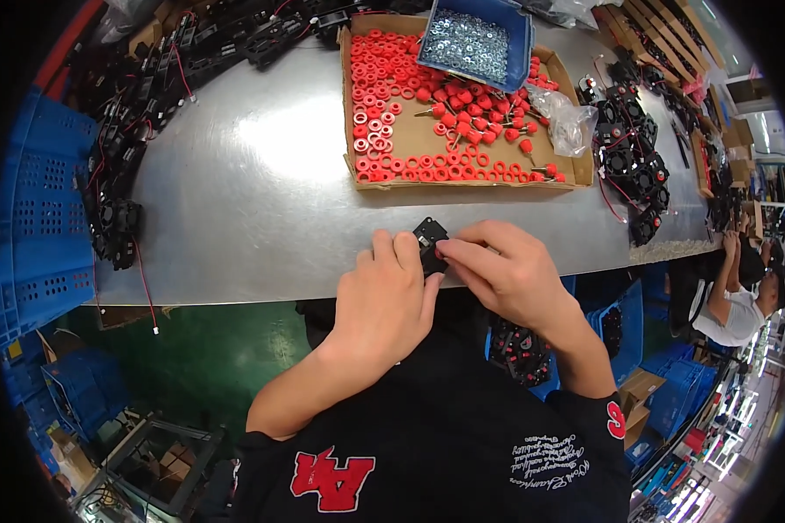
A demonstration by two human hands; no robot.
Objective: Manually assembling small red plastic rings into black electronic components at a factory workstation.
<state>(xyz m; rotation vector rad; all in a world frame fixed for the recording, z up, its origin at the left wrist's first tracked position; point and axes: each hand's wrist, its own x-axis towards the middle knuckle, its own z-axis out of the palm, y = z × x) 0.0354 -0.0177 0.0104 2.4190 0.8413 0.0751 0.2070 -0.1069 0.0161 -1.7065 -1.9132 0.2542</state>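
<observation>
Over the table's front edge, my left hand [384, 292] grips a small black plastic part [430, 234] with metal details on its top. My right hand [515, 270] pinches at that part's right side, thumb and forefinger together. A bit of red shows at those fingertips; its shape is mostly covered. Beyond my hands lies a shallow cardboard tray [462, 185] of red rings [377, 96] and red knobs with metal shafts [480, 113]. A blue bin [523, 52] of small shiny metal pieces [467, 45] rests on the tray's far side.
Black fan assemblies with red wires [632, 157] are heaped on the right, and more black assemblies [118, 174] line the left and back of the metal table [235, 209]. A blue crate [48, 200] stands at left. Another person [741, 305] works at far right.
</observation>
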